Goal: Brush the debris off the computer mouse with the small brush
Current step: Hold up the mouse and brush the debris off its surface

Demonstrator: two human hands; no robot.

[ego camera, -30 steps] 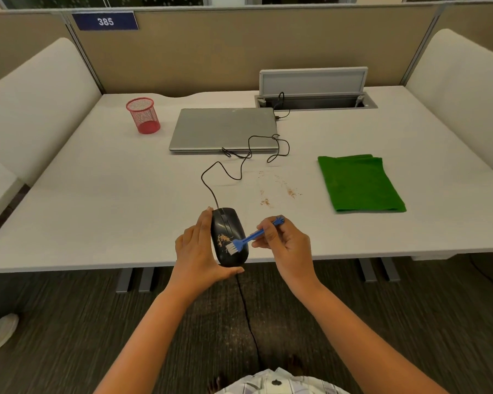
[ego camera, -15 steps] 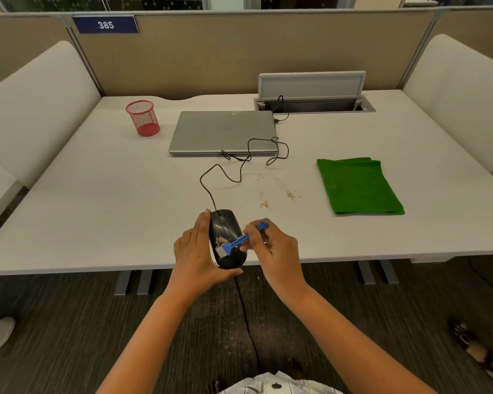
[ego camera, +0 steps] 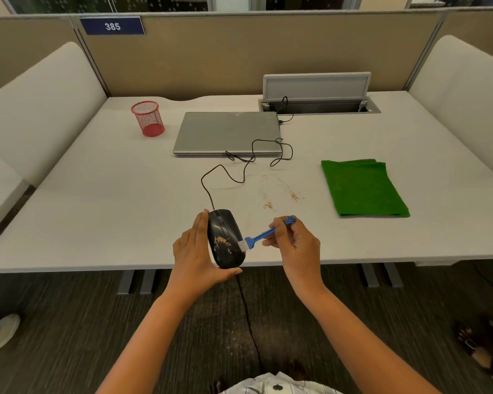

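A black wired computer mouse (ego camera: 224, 237) lies at the desk's front edge with tan debris (ego camera: 222, 242) speckled across its back. My left hand (ego camera: 195, 255) grips the mouse, fingers along its left side and thumb under its rear end. My right hand (ego camera: 295, 245) pinches the handle of a small blue brush (ego camera: 264, 236). The brush's white bristles (ego camera: 242, 245) touch the mouse's right flank. The mouse cable (ego camera: 225, 172) runs back to the laptop.
A shut silver laptop (ego camera: 228, 132) lies mid-desk, a red mesh cup (ego camera: 148, 118) at its left, a folded green cloth (ego camera: 363, 187) at the right. Loose crumbs (ego camera: 279, 196) dot the desk (ego camera: 97, 209) behind the mouse. An open cable hatch (ego camera: 318, 105) sits at the back. Feet show on the floor.
The brush swept from the mouse's back towards its right edge; my right hand moved right with it. My left hand kept its hold on the mouse.
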